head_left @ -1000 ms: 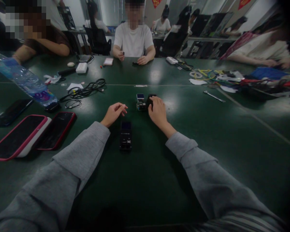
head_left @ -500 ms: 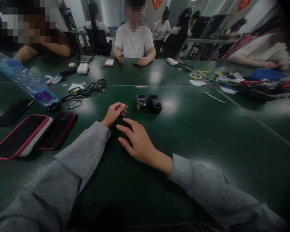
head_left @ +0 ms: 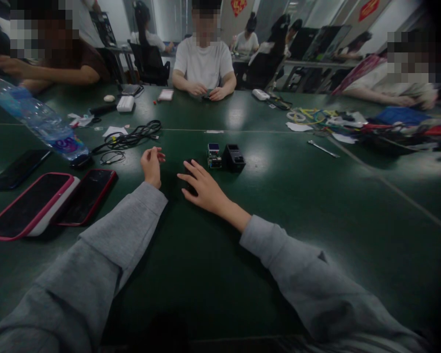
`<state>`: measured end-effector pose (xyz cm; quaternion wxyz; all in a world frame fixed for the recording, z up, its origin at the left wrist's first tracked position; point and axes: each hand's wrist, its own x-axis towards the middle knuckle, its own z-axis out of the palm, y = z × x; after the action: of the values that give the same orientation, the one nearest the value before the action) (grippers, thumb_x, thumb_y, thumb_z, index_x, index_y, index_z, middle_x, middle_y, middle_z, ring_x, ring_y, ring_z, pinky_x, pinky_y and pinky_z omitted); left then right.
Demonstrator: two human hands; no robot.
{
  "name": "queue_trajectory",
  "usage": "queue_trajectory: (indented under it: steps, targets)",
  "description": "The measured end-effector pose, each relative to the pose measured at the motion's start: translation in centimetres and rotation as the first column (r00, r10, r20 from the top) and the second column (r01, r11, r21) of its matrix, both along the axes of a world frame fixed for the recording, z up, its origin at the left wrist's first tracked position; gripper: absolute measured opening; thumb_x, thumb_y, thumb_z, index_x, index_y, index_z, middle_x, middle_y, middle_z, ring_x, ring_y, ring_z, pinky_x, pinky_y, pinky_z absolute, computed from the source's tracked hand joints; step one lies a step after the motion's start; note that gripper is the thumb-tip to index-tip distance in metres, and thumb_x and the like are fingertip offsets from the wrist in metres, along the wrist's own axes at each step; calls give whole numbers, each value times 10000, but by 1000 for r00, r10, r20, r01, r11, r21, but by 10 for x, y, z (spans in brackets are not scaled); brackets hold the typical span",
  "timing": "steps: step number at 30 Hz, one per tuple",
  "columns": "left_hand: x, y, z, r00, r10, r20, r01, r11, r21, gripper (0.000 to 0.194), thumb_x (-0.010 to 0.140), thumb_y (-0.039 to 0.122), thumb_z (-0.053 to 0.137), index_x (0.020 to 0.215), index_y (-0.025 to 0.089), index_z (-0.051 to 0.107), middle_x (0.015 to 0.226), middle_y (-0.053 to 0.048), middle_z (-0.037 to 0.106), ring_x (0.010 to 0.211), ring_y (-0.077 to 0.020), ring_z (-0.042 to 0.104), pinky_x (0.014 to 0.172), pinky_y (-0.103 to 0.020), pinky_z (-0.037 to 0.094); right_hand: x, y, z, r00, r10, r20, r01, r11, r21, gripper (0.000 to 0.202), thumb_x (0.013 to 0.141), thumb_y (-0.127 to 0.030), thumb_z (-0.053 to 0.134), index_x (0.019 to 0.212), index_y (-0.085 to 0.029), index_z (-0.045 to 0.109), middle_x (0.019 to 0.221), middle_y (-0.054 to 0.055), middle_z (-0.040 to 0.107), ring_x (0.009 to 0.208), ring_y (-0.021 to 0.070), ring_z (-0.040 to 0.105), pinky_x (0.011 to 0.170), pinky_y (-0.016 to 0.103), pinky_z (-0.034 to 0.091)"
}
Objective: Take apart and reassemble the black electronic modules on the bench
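Note:
My right hand (head_left: 206,191) is over the green table (head_left: 206,274), its fingers spread and bent around a small black object (head_left: 190,185). Most of that object is hidden under the hand, so I cannot tell its kind. My left hand (head_left: 152,165) is raised to the left, fingers loosely curled and apart from the thumb, with nothing visible in it. Just beyond my right fingertips stands a small circuit board with a little screen (head_left: 214,156). Beside it on the right is a black box-shaped housing (head_left: 234,158) with openings in it.
Phones (head_left: 86,196) and a tilted plastic bottle (head_left: 55,127) are at the left, near coiled black cables (head_left: 135,135). To the right lie a wrench (head_left: 322,148) and a heap of coloured wires (head_left: 353,122). A person (head_left: 205,63) sits opposite, hands together.
My right hand has moved forward, away from me, with the black object under it. My left hand has drawn away to the left. The person opposite has brought both hands together.

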<state>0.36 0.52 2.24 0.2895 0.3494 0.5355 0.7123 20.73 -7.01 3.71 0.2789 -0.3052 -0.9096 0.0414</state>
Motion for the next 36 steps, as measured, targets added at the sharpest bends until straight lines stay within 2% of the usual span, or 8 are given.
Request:
queue_trajectory:
  steps: [4, 8, 10, 14, 18, 20, 25, 36]
  targets:
    - [-2, 0, -4, 996, -20, -86, 20, 1000, 1, 192, 967, 300, 533, 836, 196, 628, 764, -16, 653, 640, -116, 598, 622, -243, 473, -18, 41, -10, 993, -100, -66, 98, 994, -37, 503, 946, -246, 601, 1436, -193, 502, 1595, 125, 362, 1540, 293, 203, 1242, 575, 280]
    - [8, -13, 0, 869, -119, -481, 193, 975, 108, 183, 961, 362, 572, 957, 205, 666, 952, -49, 681, 877, -164, 644, 783, -291, 504, -26, 54, -14, 970, -170, -171, 164, 985, -51, 694, 920, -293, 656, 1524, -141, 350, 1603, 180, 314, 1535, 301, 215, 1256, 546, 269]
    - [12, -19, 4, 765, -64, -641, 212, 964, 157, 237, 982, 405, 539, 1020, 208, 665, 1043, -67, 654, 942, -183, 627, 824, -320, 512, -21, 47, -14, 956, -167, -242, 160, 986, -49, 697, 951, -383, 625, 1527, -135, 321, 1592, 194, 327, 1526, 295, 240, 1253, 539, 277]
    - [20, -27, 3, 623, 2, -782, 251, 947, 202, 310, 980, 443, 537, 1161, 201, 607, 1184, -106, 589, 1149, -238, 580, 1039, -435, 475, 1, 17, -9, 932, -156, -328, 144, 988, -60, 530, 1042, -441, 434, 1493, -173, 355, 1535, 175, 424, 1477, 260, 353, 1231, 529, 324]
    - [35, -32, -8, 471, -125, -873, 398, 913, 84, 697, 810, 499, 758, 1380, 218, 472, 1514, -174, 366, 1449, -361, 357, 1179, -575, 343, 21, -11, -6, 929, -177, -325, 145, 982, -120, 472, 1058, -432, 395, 1446, -163, 412, 1465, 181, 502, 1409, 261, 451, 1191, 522, 391]
    - [44, -34, -13, 426, -209, -880, 461, 887, 13, 767, 787, 440, 791, 1431, 238, 425, 1601, -177, 243, 1502, -392, 277, 1184, -618, 322, 26, -17, -6, 931, -180, -317, 140, 979, -146, 460, 1057, -421, 401, 1435, -160, 424, 1443, 178, 522, 1380, 264, 481, 1174, 524, 413]
    - [54, -36, -16, 463, -303, -833, 465, 883, -63, 600, 872, 229, 667, 1428, 247, 442, 1641, -155, 226, 1519, -369, 288, 1183, -615, 351, 25, -16, -8, 942, -153, -299, 108, 981, -160, 441, 1055, -400, 405, 1424, -160, 438, 1418, 168, 538, 1338, 265, 514, 1146, 513, 444]
    - [61, -17, -15, 536, -330, -777, 428, 900, -87, 609, 868, 158, 598, 1453, 247, 458, 1670, -150, 227, 1508, -385, 321, 1188, -611, 349, 24, -13, -11, 951, -165, -260, 122, 977, -174, 430, 1048, -376, 422, 1423, -164, 439, 1409, 164, 537, 1352, 277, 501, 1148, 529, 440]
